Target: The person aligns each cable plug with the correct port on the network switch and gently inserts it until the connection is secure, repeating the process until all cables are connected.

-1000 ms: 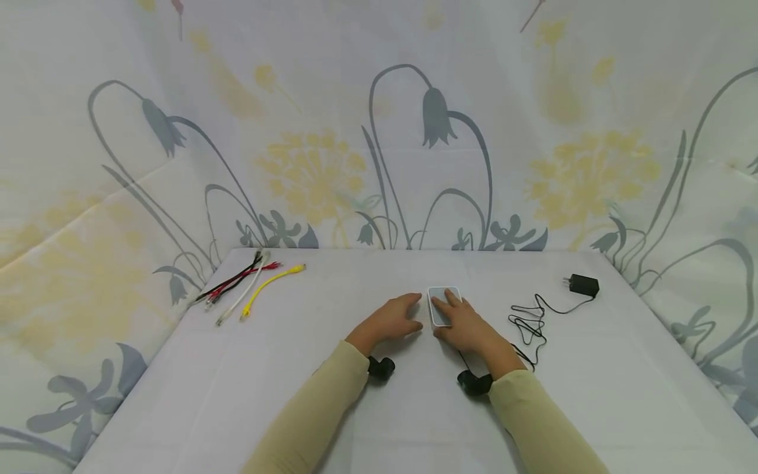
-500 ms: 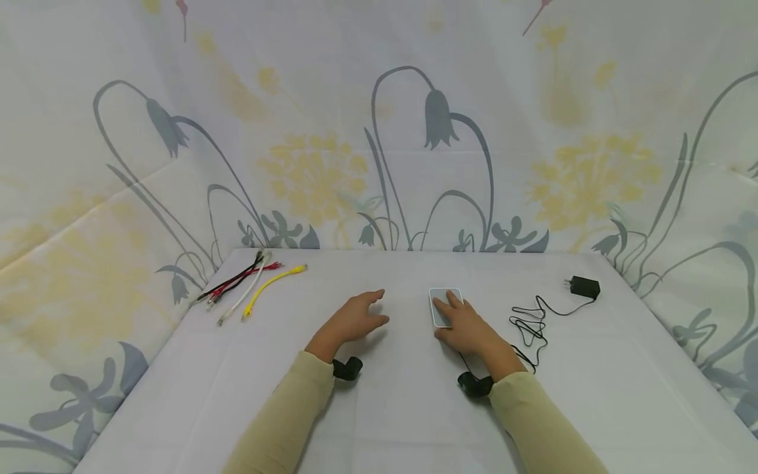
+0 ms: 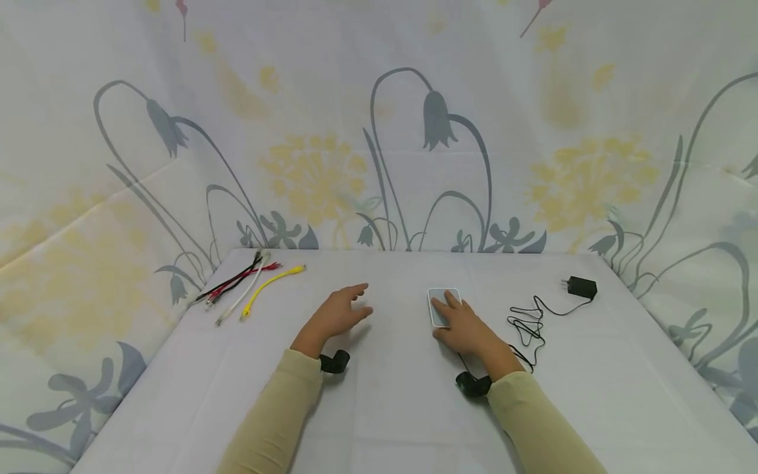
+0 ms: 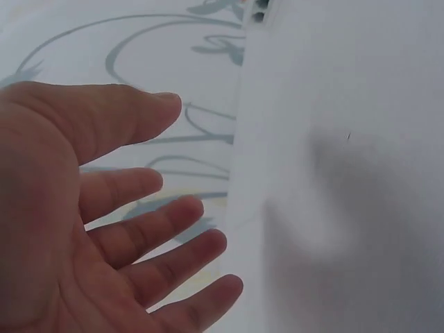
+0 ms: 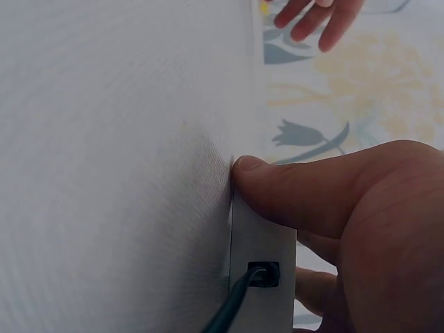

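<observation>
My right hand grips a small white network box with a grey top, lying on the white table right of the middle. Its fingers spread over the top. In the right wrist view the thumb presses on the side of the box, near a socket with a dark power cord plugged in. My left hand hovers left of the box, away from it. Seen in the left wrist view, that hand holds nothing, its fingers loosely spread. Ports on the box show at that view's top edge.
A black power adapter lies at the right, its thin cord looped on the table. At the back left are a yellow network cable, a white cable and several red and black leads. Flower-patterned cloth hangs behind.
My left hand has moved left, away from beside the box. The right hand and the box have stayed in place.
</observation>
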Demonstrator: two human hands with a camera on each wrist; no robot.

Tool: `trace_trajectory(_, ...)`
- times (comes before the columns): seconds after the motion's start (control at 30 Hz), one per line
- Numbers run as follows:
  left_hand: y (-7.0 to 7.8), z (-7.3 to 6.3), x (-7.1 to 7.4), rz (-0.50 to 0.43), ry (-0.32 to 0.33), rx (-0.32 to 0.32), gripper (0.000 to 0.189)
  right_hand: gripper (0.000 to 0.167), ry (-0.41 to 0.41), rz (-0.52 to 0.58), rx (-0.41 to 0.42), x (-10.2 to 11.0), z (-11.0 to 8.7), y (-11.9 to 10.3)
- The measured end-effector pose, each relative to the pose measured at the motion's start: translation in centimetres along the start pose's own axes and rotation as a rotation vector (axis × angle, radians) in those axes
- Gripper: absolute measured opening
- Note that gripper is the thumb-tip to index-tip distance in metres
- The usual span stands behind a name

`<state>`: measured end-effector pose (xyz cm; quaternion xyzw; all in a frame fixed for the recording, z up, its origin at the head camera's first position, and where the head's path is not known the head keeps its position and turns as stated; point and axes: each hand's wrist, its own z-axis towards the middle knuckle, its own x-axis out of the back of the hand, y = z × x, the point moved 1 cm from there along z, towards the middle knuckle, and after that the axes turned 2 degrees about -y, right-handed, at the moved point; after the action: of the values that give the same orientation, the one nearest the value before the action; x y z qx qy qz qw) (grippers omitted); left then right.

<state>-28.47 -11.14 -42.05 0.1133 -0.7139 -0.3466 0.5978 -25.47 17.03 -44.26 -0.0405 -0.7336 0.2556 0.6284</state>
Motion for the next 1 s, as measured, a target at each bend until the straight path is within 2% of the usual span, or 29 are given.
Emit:
trace_trajectory(0.27,-1.4,-0.3,1.8,0.043,0.053,0.09,0.058,0.065,0.001,-0.005,0.011,-0.1,0.1,0.0)
trace_trajectory(0.43,-2.1,-0.3,2.8,0.065,0.091,0.105,0.057,0.065,0.008,-0.003,0.006,-0.2,0.0,0.1)
trace_trajectory(1.0,-5.4,-0.8,4.5,0.087,0.165,0.247,0.057,0.065,0.014,0.006,-0.001,-0.2,-0.1,0.1)
